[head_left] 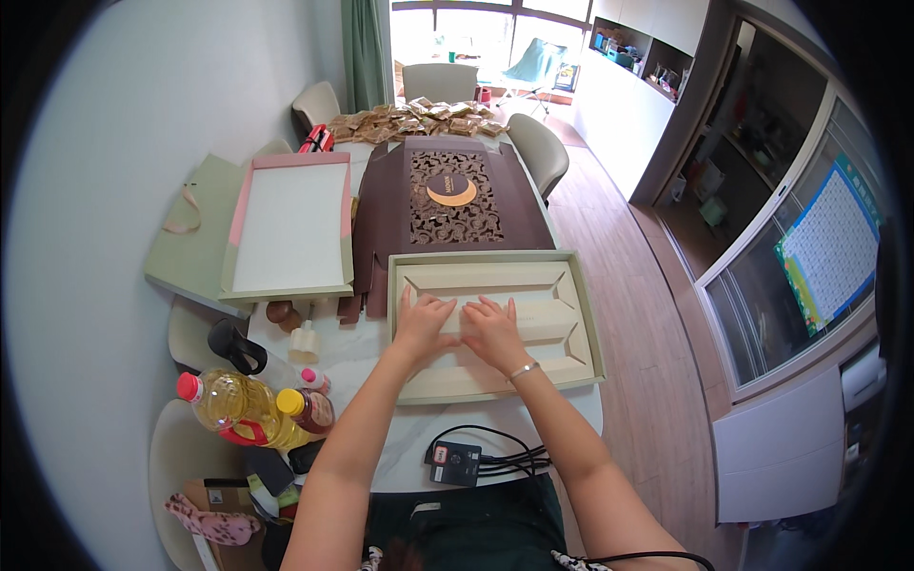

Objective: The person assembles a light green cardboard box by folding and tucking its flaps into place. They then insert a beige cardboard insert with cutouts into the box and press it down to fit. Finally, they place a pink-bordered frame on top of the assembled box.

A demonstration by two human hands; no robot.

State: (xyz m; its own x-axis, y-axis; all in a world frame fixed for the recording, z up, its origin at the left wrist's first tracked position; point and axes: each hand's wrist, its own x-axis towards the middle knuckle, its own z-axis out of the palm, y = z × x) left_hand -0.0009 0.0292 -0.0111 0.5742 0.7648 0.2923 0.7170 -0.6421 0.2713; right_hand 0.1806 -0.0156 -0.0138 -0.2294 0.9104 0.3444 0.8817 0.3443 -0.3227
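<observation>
A shallow pale-green box [590, 305] lies at the near end of the table. Inside it sits a cream cardboard insert [486, 277] with raised strips and folded corners. My left hand [425, 322] rests on the left part of the insert, fingers stretched out and the thumb toward the middle. Close to its right, my right hand [490, 333] lies on the middle of the insert with its fingers spread. Neither hand grips anything. Part of the insert is hidden under my hands and forearms.
Beyond the box lies a dark brown cut-out cardboard sleeve [381, 205]. Left of it is a pink-edged box [290, 224]. Small packets [419, 122] heap at the far end. An oil bottle [228, 398] stands near left; a black device [455, 463] with cables lies at the near edge.
</observation>
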